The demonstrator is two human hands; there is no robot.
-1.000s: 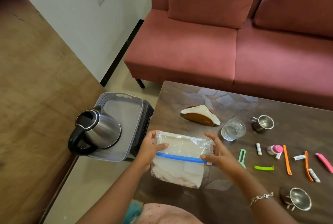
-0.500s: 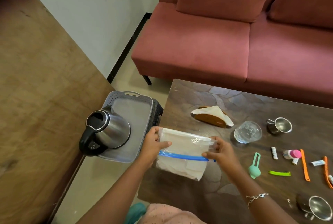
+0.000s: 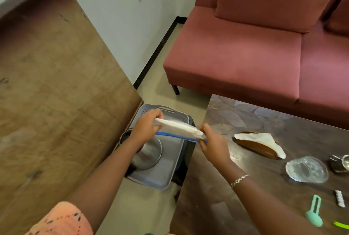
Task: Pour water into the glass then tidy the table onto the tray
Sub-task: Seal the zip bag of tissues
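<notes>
Your left hand (image 3: 146, 127) and right hand (image 3: 214, 145) pinch the bag (image 3: 179, 128) at its ends, mid-frame over the tray (image 3: 166, 176). It looks light, limp and slippery, so hold it by the stiffer zip edge.

You see a clear bag (image 3: 179, 129) with a blue strip and white contents over the grey tray (image 3: 162, 176) at centre, a pink sofa (image 3: 245, 45) upper right, a mottled dark brown table (image 3: 236, 187), and a mint green clip (image 3: 314, 214) lower right.

Even soft daylight; motion blur throughout; edges bowed.
</notes>
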